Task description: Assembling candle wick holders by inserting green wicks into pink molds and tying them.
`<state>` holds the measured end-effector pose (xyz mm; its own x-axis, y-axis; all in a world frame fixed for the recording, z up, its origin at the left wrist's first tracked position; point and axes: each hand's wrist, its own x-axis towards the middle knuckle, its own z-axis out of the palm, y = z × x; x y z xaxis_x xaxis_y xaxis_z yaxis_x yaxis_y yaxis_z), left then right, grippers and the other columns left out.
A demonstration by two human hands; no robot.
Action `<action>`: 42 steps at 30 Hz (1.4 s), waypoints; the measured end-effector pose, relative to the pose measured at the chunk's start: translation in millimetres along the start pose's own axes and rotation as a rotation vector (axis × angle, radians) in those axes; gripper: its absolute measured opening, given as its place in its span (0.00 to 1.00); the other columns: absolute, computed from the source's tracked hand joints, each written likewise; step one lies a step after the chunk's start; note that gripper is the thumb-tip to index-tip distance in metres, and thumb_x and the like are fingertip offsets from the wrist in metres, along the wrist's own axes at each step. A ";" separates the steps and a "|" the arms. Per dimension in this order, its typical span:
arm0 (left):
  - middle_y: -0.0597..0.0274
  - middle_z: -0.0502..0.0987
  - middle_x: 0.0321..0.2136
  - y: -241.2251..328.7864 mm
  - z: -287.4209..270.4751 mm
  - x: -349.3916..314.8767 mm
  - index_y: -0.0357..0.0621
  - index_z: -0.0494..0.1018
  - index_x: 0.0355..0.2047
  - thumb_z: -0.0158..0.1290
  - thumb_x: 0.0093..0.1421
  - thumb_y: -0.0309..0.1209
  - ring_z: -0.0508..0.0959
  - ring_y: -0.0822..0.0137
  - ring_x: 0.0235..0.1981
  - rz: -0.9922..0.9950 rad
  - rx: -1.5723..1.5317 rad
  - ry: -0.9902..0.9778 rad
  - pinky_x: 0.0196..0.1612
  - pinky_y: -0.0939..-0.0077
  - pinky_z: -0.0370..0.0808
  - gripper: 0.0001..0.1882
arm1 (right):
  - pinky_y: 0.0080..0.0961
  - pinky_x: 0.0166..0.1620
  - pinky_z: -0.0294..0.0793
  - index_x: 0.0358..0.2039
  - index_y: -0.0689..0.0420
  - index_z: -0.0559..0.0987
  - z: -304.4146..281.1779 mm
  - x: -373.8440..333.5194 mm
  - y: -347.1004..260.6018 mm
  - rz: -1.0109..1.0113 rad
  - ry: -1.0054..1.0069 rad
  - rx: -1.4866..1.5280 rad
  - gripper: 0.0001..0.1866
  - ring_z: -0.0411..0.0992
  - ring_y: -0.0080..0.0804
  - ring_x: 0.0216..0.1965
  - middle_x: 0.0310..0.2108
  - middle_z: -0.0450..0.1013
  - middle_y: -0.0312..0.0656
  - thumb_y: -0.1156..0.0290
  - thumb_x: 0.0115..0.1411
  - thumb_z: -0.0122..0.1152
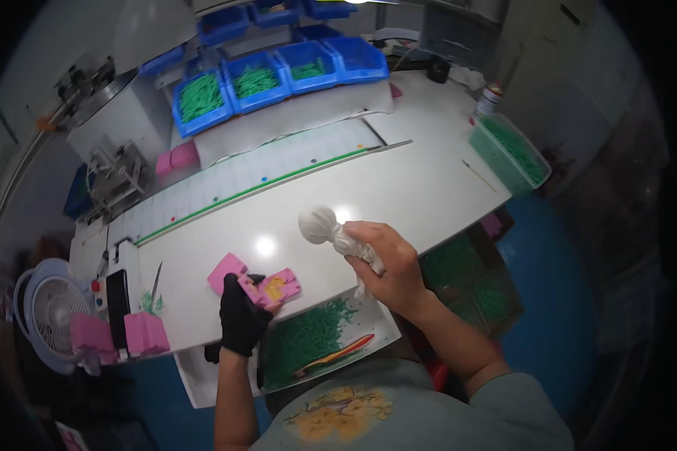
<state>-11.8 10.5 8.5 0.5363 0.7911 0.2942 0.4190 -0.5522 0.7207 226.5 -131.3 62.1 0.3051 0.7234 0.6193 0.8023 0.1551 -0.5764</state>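
Observation:
My left hand, in a black glove, is closed around a pink mold near the table's front edge. The mold shows two pink parts, and the right one has a yellowish patterned face turned up. My bare right hand grips the gathered neck of a white cloth pouch with a round, stuffed end. The pouch is held above the table, up and to the right of the mold, apart from it. Its tail hangs below my fingers.
A drawer of green pieces with a red-and-yellow tool is below the table edge. A narrow conveyor crosses behind, with blue bins beyond. Tweezers, pink blocks and a fan are left; a green-filled tub is right.

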 end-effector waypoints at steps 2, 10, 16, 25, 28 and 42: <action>0.52 0.76 0.34 -1.6 -1.8 0.3 0.42 0.61 0.40 0.73 0.36 0.32 0.79 0.51 0.38 -0.007 -0.067 -0.023 0.40 0.61 0.75 0.35 | 0.35 0.44 0.76 0.47 0.58 0.75 21.0 0.4 -22.0 -0.116 0.066 0.065 0.23 0.74 0.45 0.43 0.44 0.74 0.47 0.81 0.48 0.66; 0.57 0.76 0.35 -2.4 -1.8 2.5 0.44 0.60 0.41 0.73 0.38 0.30 0.78 0.60 0.37 0.025 -0.177 -0.060 0.41 0.66 0.75 0.35 | 0.34 0.42 0.75 0.45 0.58 0.77 38.7 4.2 -38.4 -0.073 -0.154 -0.097 0.17 0.73 0.43 0.40 0.42 0.74 0.47 0.79 0.52 0.60; 0.58 0.74 0.36 -9.0 -3.5 -0.8 0.42 0.63 0.44 0.68 0.48 0.33 0.76 0.63 0.39 0.038 -0.340 -0.076 0.41 0.67 0.74 0.29 | 0.36 0.43 0.75 0.47 0.57 0.77 35.6 8.7 -40.4 -0.053 -0.551 -0.002 0.17 0.74 0.44 0.39 0.39 0.75 0.48 0.76 0.54 0.61; 0.52 0.76 0.24 -24.7 8.5 -4.4 0.39 0.65 0.48 0.30 0.67 0.62 0.77 0.61 0.24 -0.275 -1.499 -0.305 0.31 0.68 0.76 0.35 | 0.33 0.41 0.76 0.47 0.57 0.77 33.7 21.4 -50.9 -0.152 0.119 0.243 0.22 0.76 0.44 0.39 0.44 0.75 0.49 0.83 0.49 0.64; 0.54 0.74 0.25 -17.3 14.1 -6.3 0.39 0.65 0.49 0.33 0.66 0.62 0.76 0.61 0.23 -0.368 -1.503 -0.374 0.30 0.68 0.75 0.35 | 0.35 0.40 0.75 0.46 0.55 0.78 36.7 16.9 -45.6 -0.322 -0.354 -0.044 0.22 0.74 0.44 0.39 0.40 0.75 0.48 0.81 0.48 0.64; 0.61 0.75 0.32 20.3 11.2 -2.7 0.42 0.63 0.37 0.55 0.58 0.22 0.76 0.71 0.35 0.043 -0.621 0.033 0.40 0.75 0.74 0.12 | 0.28 0.35 0.75 0.40 0.63 0.77 22.4 -3.7 -19.0 0.404 -0.254 0.339 0.11 0.76 0.31 0.31 0.30 0.76 0.45 0.67 0.63 0.58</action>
<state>3.5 -5.9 15.3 0.5166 0.7845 0.3431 -0.1123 -0.3351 0.9355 198.6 -121.8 58.8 0.3868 0.9021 0.1915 0.4258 0.0095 -0.9048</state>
